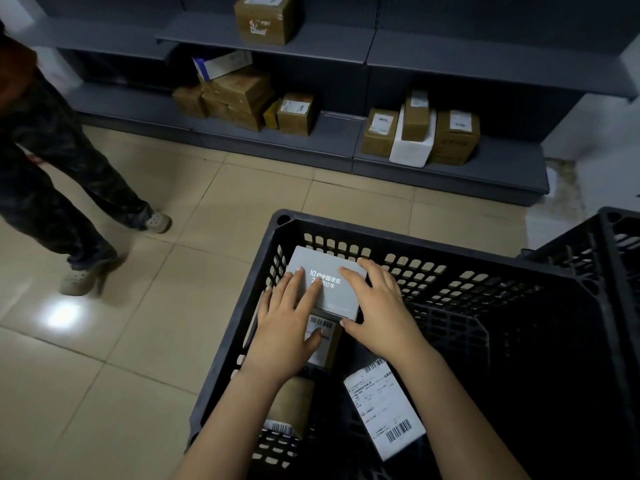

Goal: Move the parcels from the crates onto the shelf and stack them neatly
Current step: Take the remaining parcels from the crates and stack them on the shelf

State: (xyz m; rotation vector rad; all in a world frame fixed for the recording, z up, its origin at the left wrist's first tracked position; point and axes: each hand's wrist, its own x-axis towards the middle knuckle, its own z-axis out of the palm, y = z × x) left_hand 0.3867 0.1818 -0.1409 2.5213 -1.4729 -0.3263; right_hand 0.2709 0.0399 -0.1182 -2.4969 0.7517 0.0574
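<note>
A black plastic crate [433, 245] stands on the floor in front of me. Inside it, at the far left corner, lies a flat grey box [337, 289] with white lettering. My left hand [285, 327] rests on the box with straight fingers, its thumb over the label of a brown parcel [329, 344] underneath. My right hand [379, 306] grips the box's right side, fingers over the far edge and thumb at the near corner. Lower in the crate lie another brown parcel [294, 403] and a dark parcel with a white shipping label [384, 410].
A grey shelf [322, 143] runs along the wall with several brown parcels [296, 112] and a white box [410, 147] on its lowest board. A second black crate [620, 244] stands at the right. A person's legs [62, 174] are on the tiled floor at left.
</note>
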